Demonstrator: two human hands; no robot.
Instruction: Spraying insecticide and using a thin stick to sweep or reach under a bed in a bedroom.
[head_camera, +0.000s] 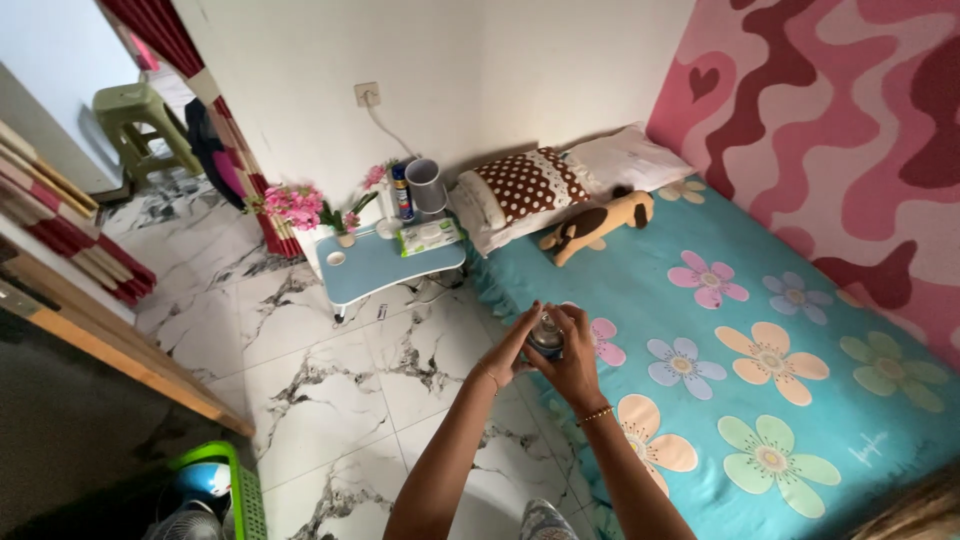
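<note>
Both my hands meet in front of me around a small dark spray can (546, 337) with a silvery top. My left hand (511, 347) cups the can from the left, fingers wrapped on its side. From the right, my right hand (578, 352) covers it, fingers curled over the top; a bead bracelet sits on that wrist. The can is held above the near-left edge of a mattress with a turquoise flower-print sheet (720, 330). Most of the can is hidden by my fingers.
A small blue folding table (375, 262) stands by the wall with a grey cup (427, 186), a spray bottle, a wipes pack (430, 236) and pink flowers (293, 206). A dotted pillow (530, 184) and plush dog (598, 224) lie on the bed. A green basket (230, 480) sits bottom left on the marble floor.
</note>
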